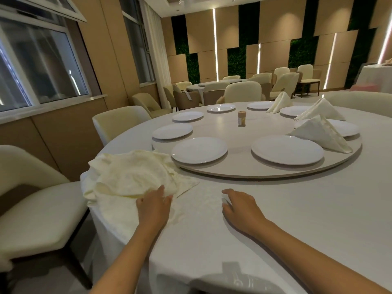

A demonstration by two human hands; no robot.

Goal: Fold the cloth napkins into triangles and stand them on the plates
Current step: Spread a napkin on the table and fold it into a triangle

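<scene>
Napkins in a loose cream heap [129, 177] are piled at the left of the round table [297, 219], partly over its edge, and the left hand [153, 205] is laid against the near right side of that heap, its fingers extended and fairly straight, touching the cloth rather than curled round it; whether a fold is pinched underneath cannot be told. The heap lies ahead and to the left of those fingertips, so the left hand is judged far the nearer for drawing out the next napkin, and a pull toward the body and rightward would be needed to bring it onto the bare cloth between the hands. A flatter corner [186, 185] of the pile is spread toward the lazy Susan [233, 172], pointing right. Further right, the right hand [239, 205] is rested on the tablecloth, well apart from the heap, with fingers bent at the knuckles and tips pressed down, nothing being held. Beyond the hands, two bare plates [199, 149] [287, 149] are set nearest on the turntable, and more bare ones are ranged round its left and far side. At the right, three folded triangles [322, 134] [320, 110] [280, 101] are already stood at or against plates, so the task is judged partly done.
</scene>
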